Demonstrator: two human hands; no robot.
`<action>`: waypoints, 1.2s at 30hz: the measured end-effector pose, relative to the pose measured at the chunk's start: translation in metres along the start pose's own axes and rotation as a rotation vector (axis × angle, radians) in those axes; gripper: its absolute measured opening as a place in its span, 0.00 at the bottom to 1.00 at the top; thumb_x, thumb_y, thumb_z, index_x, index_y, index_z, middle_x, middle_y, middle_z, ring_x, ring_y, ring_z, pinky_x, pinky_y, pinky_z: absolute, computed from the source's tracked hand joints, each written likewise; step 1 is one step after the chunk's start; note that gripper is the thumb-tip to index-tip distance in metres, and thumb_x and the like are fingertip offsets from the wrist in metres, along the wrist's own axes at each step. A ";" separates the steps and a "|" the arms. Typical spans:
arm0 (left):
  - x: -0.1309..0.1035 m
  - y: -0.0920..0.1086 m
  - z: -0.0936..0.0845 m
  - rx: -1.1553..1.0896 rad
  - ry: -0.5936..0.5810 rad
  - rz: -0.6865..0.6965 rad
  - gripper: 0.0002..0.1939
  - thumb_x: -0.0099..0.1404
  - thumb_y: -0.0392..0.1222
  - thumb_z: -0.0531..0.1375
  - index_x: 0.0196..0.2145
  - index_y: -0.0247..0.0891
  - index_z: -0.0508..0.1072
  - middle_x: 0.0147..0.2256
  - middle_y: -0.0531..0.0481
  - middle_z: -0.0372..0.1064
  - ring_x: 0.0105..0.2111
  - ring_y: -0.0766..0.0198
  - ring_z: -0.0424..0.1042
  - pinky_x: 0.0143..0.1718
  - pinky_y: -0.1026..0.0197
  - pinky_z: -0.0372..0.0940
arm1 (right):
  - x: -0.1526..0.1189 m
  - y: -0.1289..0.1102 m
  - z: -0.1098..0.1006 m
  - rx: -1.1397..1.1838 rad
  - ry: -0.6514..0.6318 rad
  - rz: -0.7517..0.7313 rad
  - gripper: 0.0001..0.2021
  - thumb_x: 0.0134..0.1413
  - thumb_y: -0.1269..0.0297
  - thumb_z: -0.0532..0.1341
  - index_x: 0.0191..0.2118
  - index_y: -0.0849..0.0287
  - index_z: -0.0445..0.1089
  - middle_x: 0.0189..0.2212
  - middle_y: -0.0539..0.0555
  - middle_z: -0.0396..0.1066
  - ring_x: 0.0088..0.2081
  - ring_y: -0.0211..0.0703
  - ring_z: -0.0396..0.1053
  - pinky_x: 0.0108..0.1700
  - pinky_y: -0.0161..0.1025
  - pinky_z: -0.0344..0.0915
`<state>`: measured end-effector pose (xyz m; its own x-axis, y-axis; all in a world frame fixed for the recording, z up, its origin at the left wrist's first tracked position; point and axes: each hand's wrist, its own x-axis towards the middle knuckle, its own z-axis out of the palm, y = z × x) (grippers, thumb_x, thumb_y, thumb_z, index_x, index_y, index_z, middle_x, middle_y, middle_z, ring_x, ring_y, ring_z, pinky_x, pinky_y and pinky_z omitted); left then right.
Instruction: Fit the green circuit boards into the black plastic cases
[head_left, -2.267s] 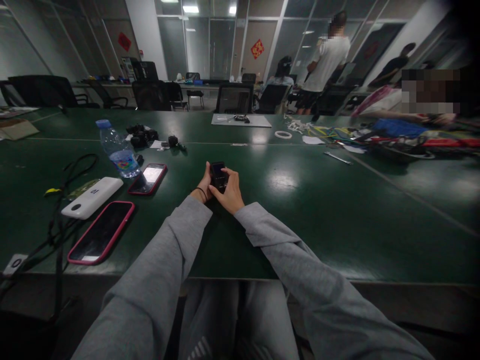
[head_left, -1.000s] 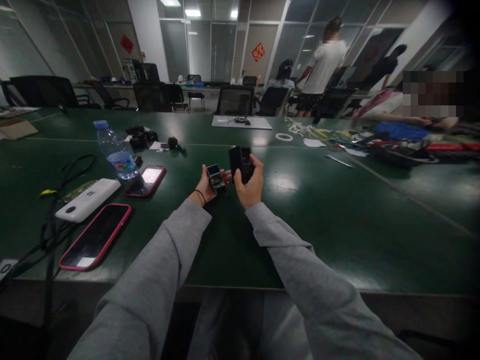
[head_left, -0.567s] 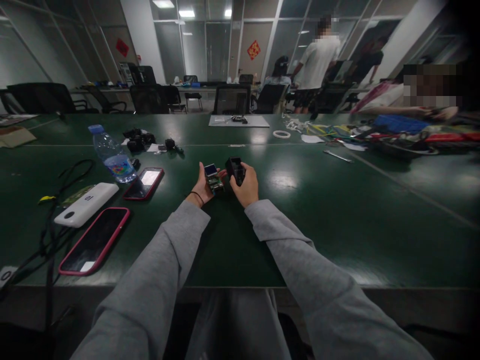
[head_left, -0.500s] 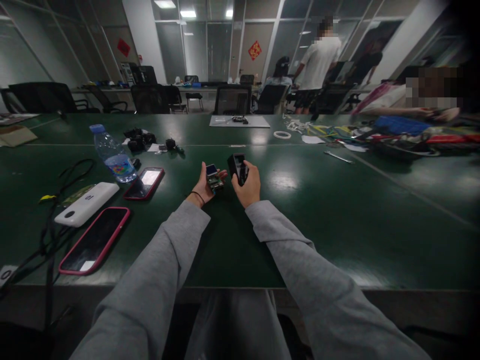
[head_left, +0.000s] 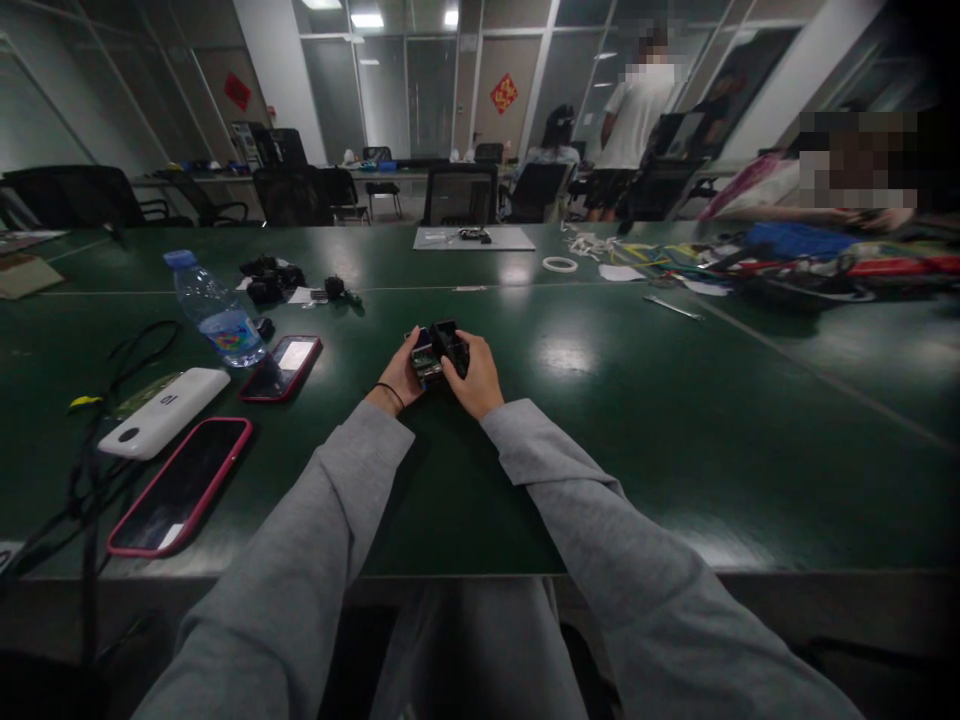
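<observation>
In the head view, my left hand [head_left: 401,372] is closed around a small green circuit board [head_left: 426,366] with a little screen at its top end. My right hand [head_left: 480,378] grips a black open-fronted case [head_left: 448,342], thumb on its near side. The case is tilted and sits right against the board's right edge; whether they touch I cannot tell. Both are held above the green table [head_left: 480,500], in front of me. My left fingers are mostly hidden behind the board.
On the left lie two red-cased phones [head_left: 180,488] [head_left: 281,368], a white power bank [head_left: 165,412], a water bottle [head_left: 221,320] and black cables [head_left: 94,470]. A wrench [head_left: 673,307], a tape ring [head_left: 560,264] and tangled wires [head_left: 675,258] lie at right, near a seated person [head_left: 780,195].
My right hand has moved left with the black case, bringing it up to the circuit board. The left thumb now lies over the board's side near the screen.
</observation>
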<state>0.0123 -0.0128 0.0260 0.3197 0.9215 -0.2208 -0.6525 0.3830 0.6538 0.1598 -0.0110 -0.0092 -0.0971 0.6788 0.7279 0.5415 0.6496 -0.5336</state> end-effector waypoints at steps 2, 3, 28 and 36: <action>-0.001 0.001 0.001 -0.005 0.018 0.006 0.23 0.70 0.55 0.53 0.41 0.32 0.77 0.32 0.43 0.78 0.37 0.58 0.78 0.46 0.56 0.70 | 0.000 0.000 -0.001 0.036 -0.019 0.009 0.22 0.62 0.54 0.54 0.56 0.61 0.61 0.48 0.63 0.66 0.51 0.53 0.64 0.56 0.55 0.64; -0.001 0.001 0.001 -0.009 0.029 0.011 0.23 0.69 0.55 0.53 0.41 0.32 0.77 0.32 0.43 0.78 0.37 0.58 0.78 0.46 0.56 0.70 | 0.000 0.000 -0.002 0.053 -0.031 0.013 0.21 0.64 0.53 0.52 0.57 0.60 0.61 0.49 0.62 0.66 0.52 0.52 0.64 0.57 0.54 0.63; -0.003 0.003 -0.003 0.072 -0.015 0.013 0.23 0.66 0.52 0.57 0.51 0.33 0.75 0.34 0.42 0.78 0.37 0.56 0.79 0.46 0.54 0.71 | -0.003 0.041 0.022 0.447 -0.042 0.467 0.30 0.54 0.46 0.63 0.56 0.57 0.59 0.42 0.57 0.69 0.44 0.47 0.71 0.48 0.50 0.70; -0.003 0.003 -0.004 0.114 -0.014 0.010 0.21 0.67 0.52 0.56 0.46 0.32 0.77 0.33 0.42 0.79 0.39 0.54 0.78 0.47 0.52 0.70 | -0.002 0.030 0.016 0.432 -0.092 0.436 0.33 0.51 0.40 0.62 0.55 0.58 0.62 0.41 0.58 0.69 0.43 0.49 0.71 0.47 0.51 0.71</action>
<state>0.0067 -0.0139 0.0262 0.3232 0.9240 -0.2042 -0.5738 0.3630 0.7342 0.1631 0.0128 -0.0332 -0.0248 0.9270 0.3742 0.1626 0.3731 -0.9134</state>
